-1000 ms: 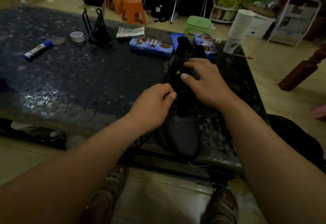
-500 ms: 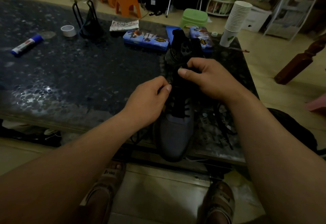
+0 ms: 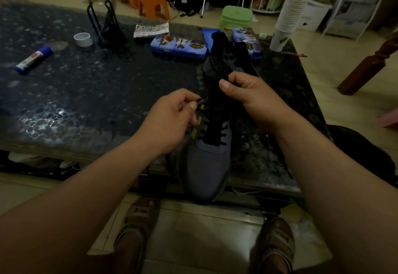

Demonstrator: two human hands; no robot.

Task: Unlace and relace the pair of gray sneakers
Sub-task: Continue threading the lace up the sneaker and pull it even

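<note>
Lace pinched in left hand, tongue gripped by right hand (toe overhangs table): tugging could topple sneaker.

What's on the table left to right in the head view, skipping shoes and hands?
From left: glue stick → tape roll → blue case → second blue case → paper cup stack.

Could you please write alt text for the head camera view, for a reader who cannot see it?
A person's left hand pinches a black lace beside a gray sneaker on a dark table, while the right hand grips the shoe's black tongue.
</note>
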